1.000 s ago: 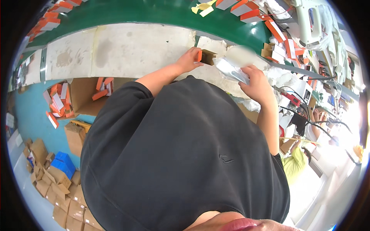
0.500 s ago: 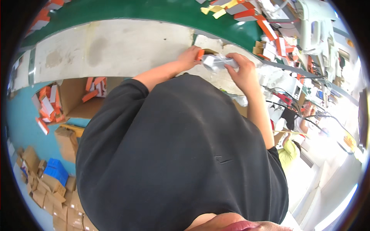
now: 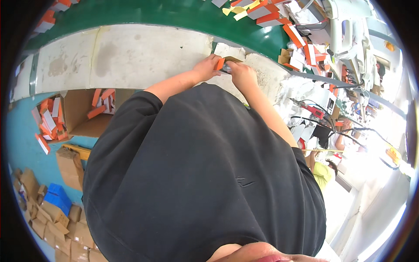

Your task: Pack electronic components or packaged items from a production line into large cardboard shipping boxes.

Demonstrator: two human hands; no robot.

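Note:
Over the pale worktop [image 3: 148, 54], my left hand [image 3: 206, 69] is closed around a small carton with an orange side [image 3: 219, 64]. A brown cardboard flap [image 3: 234, 58] of the carton stands open toward the right. My right hand [image 3: 243, 76] is up against the carton's open end, fingers pinched on a clear plastic-wrapped item [image 3: 226, 68]. Only a bit of that wrapped item shows between the two hands; its kind cannot be made out. Part of it seems to be inside the carton.
Beyond the worktop runs a green surface [image 3: 166, 28], with orange-and-white cartons [image 3: 294, 36] at its right. Below left, an open cardboard box [image 3: 76, 111] holds similar cartons. Brown boxes [image 3: 80, 238] and a blue box [image 3: 57, 197] are stacked lower left. A person in yellow-green [image 3: 322, 175] is at right.
My right hand has moved left with the wrapped item, from beside the carton to its open end. Much less of the plastic shows now. My left hand keeps hold of the carton.

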